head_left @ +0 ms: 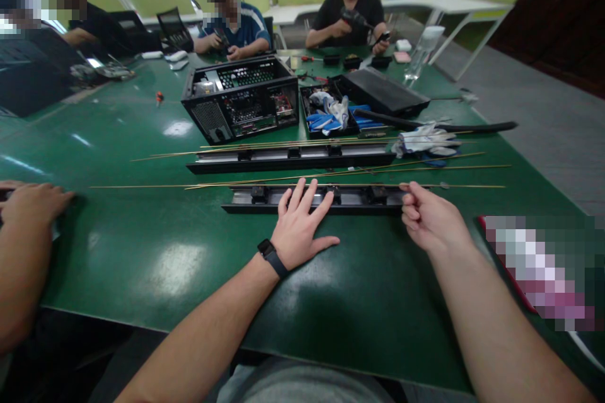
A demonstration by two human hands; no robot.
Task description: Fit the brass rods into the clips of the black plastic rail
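Note:
My left hand [302, 223] lies flat with fingers spread, its fingertips resting on the near black rail [359, 198] on the green table [142, 252]. A dark watch sits on that wrist. My right hand [428, 217] is curled at the rail's right end, pinching a long thin brass rod [189, 186] that runs left across the table. A second black rail [293, 158] lies farther back, with more thin rods [425, 167] on and beside it.
Behind the rails stand an open black computer case [241, 97], a black tray with blue and white gloves [331, 113], a flat black panel [382, 91] and white gloves [425, 138]. A neighbour's hand [31, 201] rests at left. Other people work at the far edge.

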